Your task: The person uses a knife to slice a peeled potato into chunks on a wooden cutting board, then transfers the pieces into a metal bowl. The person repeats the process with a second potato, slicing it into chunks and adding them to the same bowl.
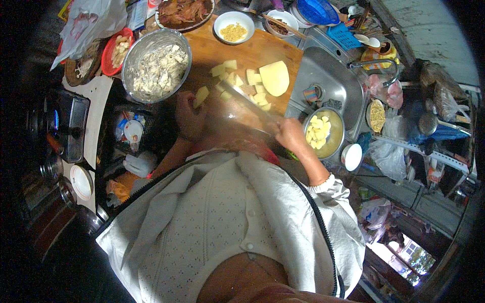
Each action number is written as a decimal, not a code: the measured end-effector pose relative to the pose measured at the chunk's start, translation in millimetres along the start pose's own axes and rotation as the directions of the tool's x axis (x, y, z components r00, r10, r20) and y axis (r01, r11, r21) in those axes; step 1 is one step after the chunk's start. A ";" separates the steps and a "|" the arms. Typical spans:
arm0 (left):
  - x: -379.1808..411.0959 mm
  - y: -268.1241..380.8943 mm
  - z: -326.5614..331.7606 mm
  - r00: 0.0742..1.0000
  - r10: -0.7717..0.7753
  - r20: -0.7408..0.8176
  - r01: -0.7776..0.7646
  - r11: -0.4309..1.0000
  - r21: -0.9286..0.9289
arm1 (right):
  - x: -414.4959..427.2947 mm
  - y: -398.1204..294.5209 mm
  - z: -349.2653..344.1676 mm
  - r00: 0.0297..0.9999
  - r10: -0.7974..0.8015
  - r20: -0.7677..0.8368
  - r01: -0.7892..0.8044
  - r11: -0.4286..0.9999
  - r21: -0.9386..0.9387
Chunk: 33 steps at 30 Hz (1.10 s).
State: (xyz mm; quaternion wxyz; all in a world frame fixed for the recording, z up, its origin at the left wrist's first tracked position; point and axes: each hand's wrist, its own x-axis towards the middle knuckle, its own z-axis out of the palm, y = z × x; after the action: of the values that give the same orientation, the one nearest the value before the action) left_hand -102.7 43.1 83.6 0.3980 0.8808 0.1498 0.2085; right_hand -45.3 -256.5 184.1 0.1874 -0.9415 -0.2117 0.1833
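My right hand [291, 134] grips the handle of a kitchen cleaver [248, 98], whose broad blade slants over a wooden cutting board [204, 47]. Pale yellow potato chunks [260, 97] lie along the blade's far side, and a large cut potato piece [274, 78] rests flat side up beyond them. At the board's left, my left hand [189, 117] is curled, with a potato slice [201, 96] between thumb and fingers. Glare and haze blur the blade and this hand. Close by my right wrist, a metal bowl [335, 142] holds more potato chunks.
A steel sink [322, 68] with a faucet [373, 62] adjoins the board's right side. To the left stands a metal bowl [129, 75] of floury mixture beside a red basket [104, 62]. Behind are a bowl of minced pieces [221, 24], chopsticks [280, 24] and a meat plate [185, 28].
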 end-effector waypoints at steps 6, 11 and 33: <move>-14.7 -28.1 13.1 0.989 -0.078 0.127 0.076 0.997 0.021 | 16.2 -7.0 27.3 0.987 0.056 0.149 -0.046 0.996 -0.075; -13.9 -38.4 54.4 0.975 0.151 0.160 -0.164 0.984 0.068 | 25.1 6.4 19.3 0.988 0.088 0.123 -0.078 0.994 -0.081; -10.2 -23.8 46.2 0.944 0.281 0.175 -0.292 0.955 0.041 | 44.8 -16.5 64.2 0.986 -0.001 0.168 0.034 0.981 -0.192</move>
State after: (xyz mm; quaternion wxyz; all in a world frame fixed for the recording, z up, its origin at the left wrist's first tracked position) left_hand -91.5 24.4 35.3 0.3451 0.9202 -0.0072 0.1845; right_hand -40.3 -204.0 123.9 0.0775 -0.9347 -0.2518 0.2386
